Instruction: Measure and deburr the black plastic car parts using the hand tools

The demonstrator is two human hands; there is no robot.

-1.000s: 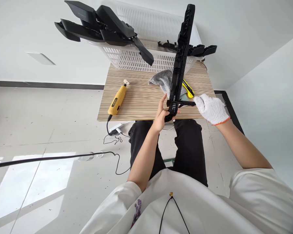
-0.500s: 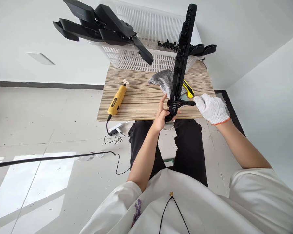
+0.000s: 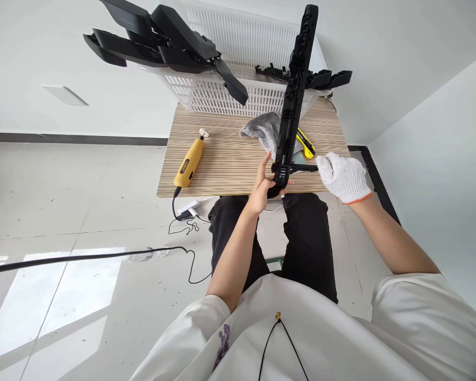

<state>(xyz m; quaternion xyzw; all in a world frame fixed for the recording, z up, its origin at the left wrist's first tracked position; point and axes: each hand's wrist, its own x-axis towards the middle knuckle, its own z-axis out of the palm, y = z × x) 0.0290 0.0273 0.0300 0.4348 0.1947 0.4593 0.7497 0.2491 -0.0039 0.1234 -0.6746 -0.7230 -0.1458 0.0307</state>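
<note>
A long black plastic trim part (image 3: 292, 106) slants upward over the table, its ribbed side toward me. My bare left hand (image 3: 262, 191) is closed around its lower end, with the index finger stretched along the edge. A short black arm (image 3: 303, 168) sticks out sideways from that lower end. My right hand (image 3: 341, 175), in a white knitted glove with an orange cuff, is closed at the arm's outer tip; the gloved fingers hide exactly how it is gripped. Behind the part lie a grey cloth (image 3: 264, 130) and a yellow utility knife (image 3: 306, 144).
A yellow corded rotary tool (image 3: 189, 162) lies on the left of the wooden table (image 3: 226, 159). At the back, a white plastic basket (image 3: 210, 95) bears several black plastic parts (image 3: 174, 39) jutting over its rim. A power strip (image 3: 189, 207) and cables are on the floor.
Hardly anything differs. Both hands keep their hold on the black part, and the view has shifted very slightly.
</note>
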